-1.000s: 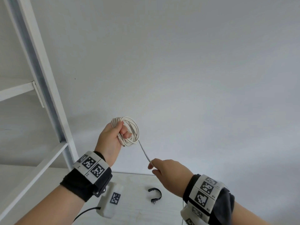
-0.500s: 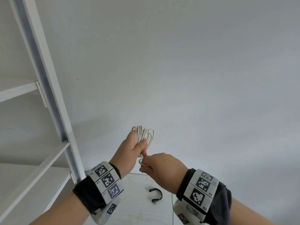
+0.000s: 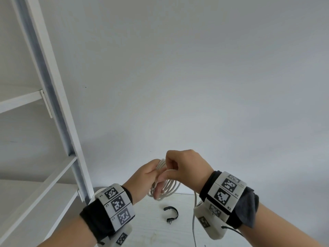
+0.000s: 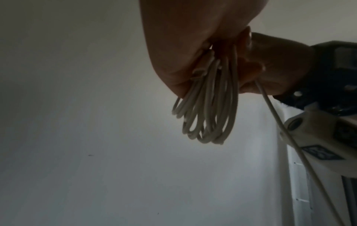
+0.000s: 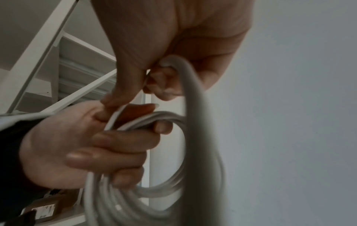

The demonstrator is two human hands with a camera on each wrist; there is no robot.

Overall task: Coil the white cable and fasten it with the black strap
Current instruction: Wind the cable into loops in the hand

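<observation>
White and thin, the cable (image 3: 166, 188) is hanging as a bundle of several loops in the air above the table (image 3: 147, 229), and 1 free length is trailing down past the right wrist. It is looking light and soft, with a smooth jacket, so I judge the loops can slide apart if the hold loosens. The left hand (image 3: 145, 177) is gripping the loops together at their top, fingers curled round them. The right hand (image 3: 185, 168) is pinching the free strand just beside that grip. The best place to hold is where all loops cross. The black strap (image 3: 171, 213) is lying untouched on the table below, near a white shelf frame (image 3: 53, 97).
</observation>
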